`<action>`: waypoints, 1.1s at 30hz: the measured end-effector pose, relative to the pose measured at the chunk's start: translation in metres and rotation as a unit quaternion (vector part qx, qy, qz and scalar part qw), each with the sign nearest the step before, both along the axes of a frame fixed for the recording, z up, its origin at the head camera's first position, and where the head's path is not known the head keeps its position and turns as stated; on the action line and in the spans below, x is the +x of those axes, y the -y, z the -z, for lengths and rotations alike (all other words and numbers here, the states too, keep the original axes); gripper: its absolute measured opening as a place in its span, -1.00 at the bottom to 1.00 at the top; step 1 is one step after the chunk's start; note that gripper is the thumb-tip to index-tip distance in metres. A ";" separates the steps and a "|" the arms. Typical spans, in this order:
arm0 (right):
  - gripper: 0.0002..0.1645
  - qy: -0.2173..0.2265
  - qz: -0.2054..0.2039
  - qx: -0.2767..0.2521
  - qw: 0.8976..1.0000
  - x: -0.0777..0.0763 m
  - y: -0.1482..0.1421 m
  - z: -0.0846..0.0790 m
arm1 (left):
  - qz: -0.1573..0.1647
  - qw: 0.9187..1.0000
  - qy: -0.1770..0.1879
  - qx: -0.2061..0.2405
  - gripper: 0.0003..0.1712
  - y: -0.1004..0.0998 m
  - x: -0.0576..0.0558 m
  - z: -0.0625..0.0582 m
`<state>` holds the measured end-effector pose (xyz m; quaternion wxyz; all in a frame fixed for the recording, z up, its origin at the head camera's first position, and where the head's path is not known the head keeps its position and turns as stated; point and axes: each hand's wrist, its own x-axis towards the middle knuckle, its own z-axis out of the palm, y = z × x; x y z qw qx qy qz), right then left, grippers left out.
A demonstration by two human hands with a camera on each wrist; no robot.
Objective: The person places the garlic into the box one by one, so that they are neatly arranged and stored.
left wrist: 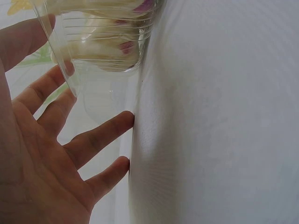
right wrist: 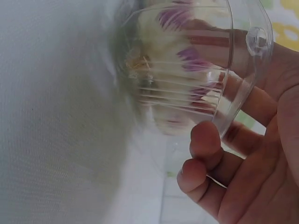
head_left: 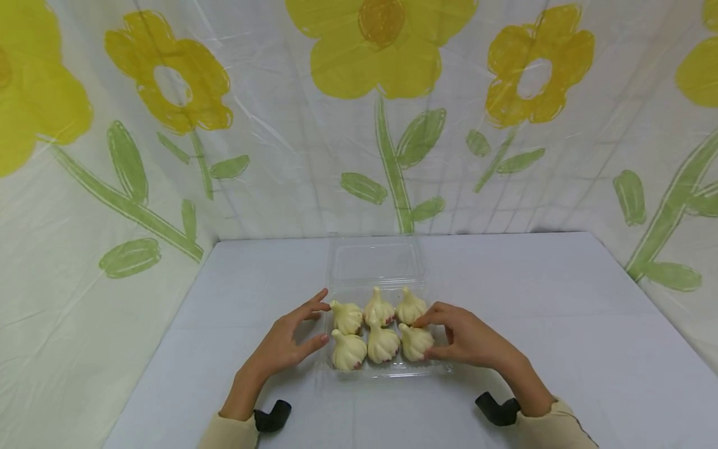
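A clear plastic clamshell box (head_left: 392, 375) holds several pale garlic bulbs in two rows, and purple streaks show through its wall (right wrist: 219, 93) in the right wrist view. My right hand (head_left: 471, 337) reaches over the box's right side and pinches the front right garlic bulb (head_left: 416, 343) between thumb and fingers. Two of its fingers (right wrist: 205, 140) stay outside the wall. On the left side my left hand (head_left: 286, 340) has its fingers spread, thumb and fingertips right at the rim. Its lower fingers (left wrist: 105, 137) reach down to the tabletop in the left wrist view.
The box's clear lid (head_left: 376, 259) lies folded back toward the far edge of the white-covered table (head_left: 252, 280). Behind and at both sides hangs a white curtain (head_left: 280, 156) with yellow flowers. Black wrist mounts (head_left: 273, 416) sit below the hands.
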<state>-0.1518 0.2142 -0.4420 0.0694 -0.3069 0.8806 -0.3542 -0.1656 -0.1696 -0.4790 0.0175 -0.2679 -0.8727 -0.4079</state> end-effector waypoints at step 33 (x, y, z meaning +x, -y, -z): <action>-0.44 0.017 0.001 0.016 1.000 0.001 -0.001 -0.006 | 0.001 1.000 0.011 0.000 -0.43 0.000 0.000 0.000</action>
